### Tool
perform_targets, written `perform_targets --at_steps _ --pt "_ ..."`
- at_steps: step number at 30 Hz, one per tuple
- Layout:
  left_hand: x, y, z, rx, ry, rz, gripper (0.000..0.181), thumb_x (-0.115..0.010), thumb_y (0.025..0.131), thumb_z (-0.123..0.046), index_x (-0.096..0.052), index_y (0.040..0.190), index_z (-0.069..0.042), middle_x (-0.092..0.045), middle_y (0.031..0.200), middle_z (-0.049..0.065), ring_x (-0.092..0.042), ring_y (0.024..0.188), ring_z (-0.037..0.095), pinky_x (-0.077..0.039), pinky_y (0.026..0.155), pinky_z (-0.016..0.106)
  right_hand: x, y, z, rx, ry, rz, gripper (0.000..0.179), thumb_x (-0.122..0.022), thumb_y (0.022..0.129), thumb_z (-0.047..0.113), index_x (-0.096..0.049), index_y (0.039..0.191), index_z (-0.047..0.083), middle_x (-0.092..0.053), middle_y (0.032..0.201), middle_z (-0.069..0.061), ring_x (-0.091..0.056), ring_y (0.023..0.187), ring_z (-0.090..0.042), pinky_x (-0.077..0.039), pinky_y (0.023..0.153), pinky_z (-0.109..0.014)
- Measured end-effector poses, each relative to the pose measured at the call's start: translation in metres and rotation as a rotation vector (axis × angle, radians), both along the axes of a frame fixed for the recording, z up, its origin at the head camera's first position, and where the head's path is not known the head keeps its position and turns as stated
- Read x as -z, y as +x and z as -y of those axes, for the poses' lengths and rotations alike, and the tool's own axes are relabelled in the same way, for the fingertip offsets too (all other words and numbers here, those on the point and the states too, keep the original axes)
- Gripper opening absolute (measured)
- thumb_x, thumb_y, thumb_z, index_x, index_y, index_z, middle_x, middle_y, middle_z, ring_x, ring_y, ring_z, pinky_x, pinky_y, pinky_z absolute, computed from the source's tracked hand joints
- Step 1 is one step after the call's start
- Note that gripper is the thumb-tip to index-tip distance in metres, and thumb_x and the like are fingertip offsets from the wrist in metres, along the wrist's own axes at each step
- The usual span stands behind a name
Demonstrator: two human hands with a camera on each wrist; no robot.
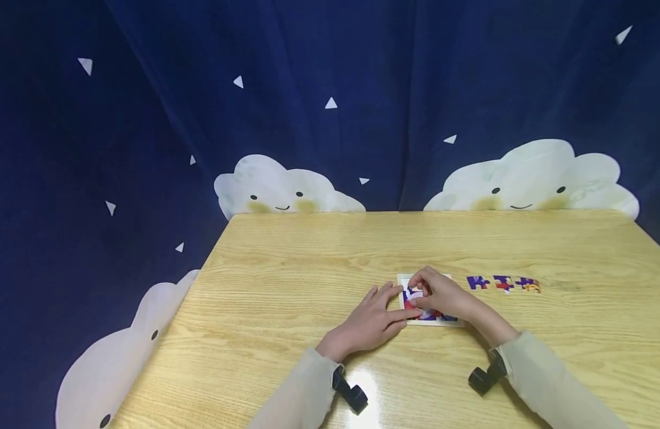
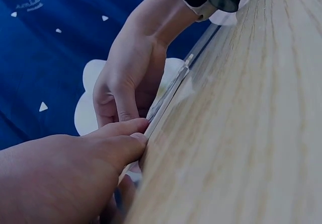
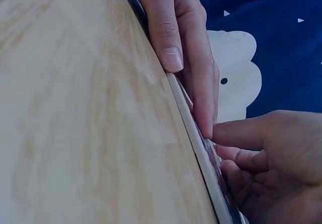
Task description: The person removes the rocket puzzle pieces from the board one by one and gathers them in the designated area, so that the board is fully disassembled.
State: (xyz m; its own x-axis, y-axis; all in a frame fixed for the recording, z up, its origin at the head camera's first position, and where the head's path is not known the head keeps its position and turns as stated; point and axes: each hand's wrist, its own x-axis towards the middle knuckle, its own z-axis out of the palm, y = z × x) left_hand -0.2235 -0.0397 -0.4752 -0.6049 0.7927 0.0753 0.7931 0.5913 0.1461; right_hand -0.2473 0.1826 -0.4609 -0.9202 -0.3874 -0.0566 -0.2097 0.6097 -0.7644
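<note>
Fingers point(image 1: 392, 294) of the left hand point(image 1: 364, 325) are lying straight and spread over the left side of the puzzle point(image 1: 429, 316), apparently bracing it on the tabletop point(image 1: 265, 298). The right hand point(image 1: 445, 296) is arching over it, fingers curled; any pinched piece is staying hidden. Rightward, three loose pieces point(image 1: 503, 281) are lying in a row, seemingly for easy reach.

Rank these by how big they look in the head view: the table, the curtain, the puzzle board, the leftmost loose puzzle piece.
1. Curtain
2. Table
3. Puzzle board, partly covered, yet plainly bigger than the piece
4. Leftmost loose puzzle piece
</note>
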Motion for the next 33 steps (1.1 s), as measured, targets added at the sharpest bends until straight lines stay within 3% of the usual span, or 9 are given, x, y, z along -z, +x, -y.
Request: perform_targets --at_steps 7,11,19,26,33 --pt "-0.001 -0.001 0.000 -0.006 0.008 0.019 0.040 -0.037 0.106 -0.037 -0.044 0.145 -0.042 -0.028 0.161 0.010 -0.022 0.151 0.033 -0.024 0.121 0.053 -0.001 -0.001 0.000 0.018 -0.083 0.056 0.032 -0.071 0.088 0.010 -0.053 0.112 -0.001 -0.046 0.085 -0.007 -0.043 0.072 -0.014 -0.037 0.059 -0.022" --pt "-0.001 -0.001 0.000 -0.007 0.003 0.024 0.040 -0.035 0.106 -0.038 -0.044 0.145 -0.042 -0.028 0.161 0.009 -0.022 0.152 0.033 -0.023 0.122 0.053 0.000 0.001 0.000 0.033 -0.071 0.038 0.031 -0.071 0.089 0.012 -0.053 0.112 0.001 -0.046 0.085 -0.008 -0.044 0.072 -0.015 -0.037 0.059 -0.022" --pt "0.000 0.001 0.000 -0.010 0.002 0.014 0.039 -0.036 0.106 -0.038 -0.045 0.144 -0.042 -0.029 0.160 0.010 -0.024 0.151 0.033 -0.024 0.121 0.053 0.007 0.007 0.001 0.028 -0.067 -0.092 0.030 -0.072 0.087 0.011 -0.053 0.109 0.003 -0.047 0.085 -0.007 -0.044 0.072 -0.009 -0.038 0.058 -0.020" --pt "0.002 0.001 -0.001 -0.006 0.008 -0.010 0.039 -0.038 0.106 -0.037 -0.046 0.143 -0.042 -0.030 0.160 0.012 -0.026 0.150 0.033 -0.026 0.120 0.053 0.015 0.011 0.001 -0.019 -0.115 -0.290 0.030 -0.073 0.084 0.000 -0.052 0.105 0.005 -0.049 0.088 -0.006 -0.046 0.071 -0.004 -0.042 0.058 -0.018" --pt "0.001 0.001 -0.001 -0.006 0.016 -0.004 0.039 -0.038 0.106 -0.037 -0.045 0.144 -0.042 -0.030 0.160 0.011 -0.026 0.150 0.033 -0.026 0.120 0.053 0.019 0.013 0.001 0.009 -0.136 -0.338 0.031 -0.074 0.082 -0.001 -0.054 0.105 0.006 -0.052 0.086 -0.004 -0.047 0.068 0.002 -0.043 0.056 -0.017"
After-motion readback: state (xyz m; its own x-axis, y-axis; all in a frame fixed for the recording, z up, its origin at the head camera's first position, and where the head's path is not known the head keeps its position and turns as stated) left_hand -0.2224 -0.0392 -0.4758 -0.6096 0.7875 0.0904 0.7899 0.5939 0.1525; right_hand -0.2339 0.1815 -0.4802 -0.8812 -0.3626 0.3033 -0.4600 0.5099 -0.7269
